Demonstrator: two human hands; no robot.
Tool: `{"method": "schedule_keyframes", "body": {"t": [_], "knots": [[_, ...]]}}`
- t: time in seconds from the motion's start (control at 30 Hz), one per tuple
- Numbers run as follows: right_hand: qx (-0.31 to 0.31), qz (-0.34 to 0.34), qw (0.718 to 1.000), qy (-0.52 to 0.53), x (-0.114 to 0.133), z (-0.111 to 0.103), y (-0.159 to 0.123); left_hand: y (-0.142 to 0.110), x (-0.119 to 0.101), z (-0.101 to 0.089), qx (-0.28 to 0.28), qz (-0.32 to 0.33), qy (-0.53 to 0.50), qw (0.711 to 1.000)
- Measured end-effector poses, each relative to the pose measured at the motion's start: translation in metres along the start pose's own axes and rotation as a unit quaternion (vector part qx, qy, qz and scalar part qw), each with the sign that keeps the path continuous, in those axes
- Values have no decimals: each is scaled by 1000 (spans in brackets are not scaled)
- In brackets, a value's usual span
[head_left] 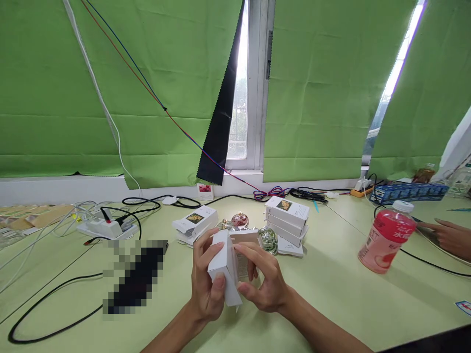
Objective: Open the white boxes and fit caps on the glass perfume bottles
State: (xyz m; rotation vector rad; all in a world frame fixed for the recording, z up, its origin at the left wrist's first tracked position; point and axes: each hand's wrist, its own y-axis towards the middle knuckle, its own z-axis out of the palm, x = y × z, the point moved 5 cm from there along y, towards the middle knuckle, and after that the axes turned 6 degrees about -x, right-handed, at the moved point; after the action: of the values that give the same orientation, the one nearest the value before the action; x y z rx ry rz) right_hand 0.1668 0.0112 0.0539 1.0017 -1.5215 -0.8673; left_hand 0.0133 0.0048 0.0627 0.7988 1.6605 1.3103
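Observation:
Both my hands hold a small white carton box (225,264) above the pale green table (331,294), near its front edge. My left hand (206,279) wraps the box's left side, thumb pressed on its front face. My right hand (262,282) pinches a flap on the box's right side with closed fingers. Behind the box lie round glittering ornaments (240,220), a stack of three white boxes (287,220) to the right and two more white boxes (195,223) to the left.
A pink drink bottle (385,242) stands at the right. Another person's hand (449,238) rests at the far right edge. A power strip (106,228) with cables sits at the left, a pixelated dark object (136,279) nearer me. Green blinds cover the window behind.

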Motion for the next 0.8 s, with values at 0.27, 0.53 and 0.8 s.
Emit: {"method": "schedule_keyframes", "body": {"t": [0.27, 0.53, 0.8], "knots": [[-1, 4, 1000, 0, 0, 1, 0, 1, 1, 0, 7, 3, 8, 1000], [-5, 4, 1000, -2, 1, 1, 1, 2, -2, 0, 17, 12, 13, 1000], [-3, 12, 1000, -9, -2, 1, -2, 2, -2, -1, 25, 13, 23, 999]]}}
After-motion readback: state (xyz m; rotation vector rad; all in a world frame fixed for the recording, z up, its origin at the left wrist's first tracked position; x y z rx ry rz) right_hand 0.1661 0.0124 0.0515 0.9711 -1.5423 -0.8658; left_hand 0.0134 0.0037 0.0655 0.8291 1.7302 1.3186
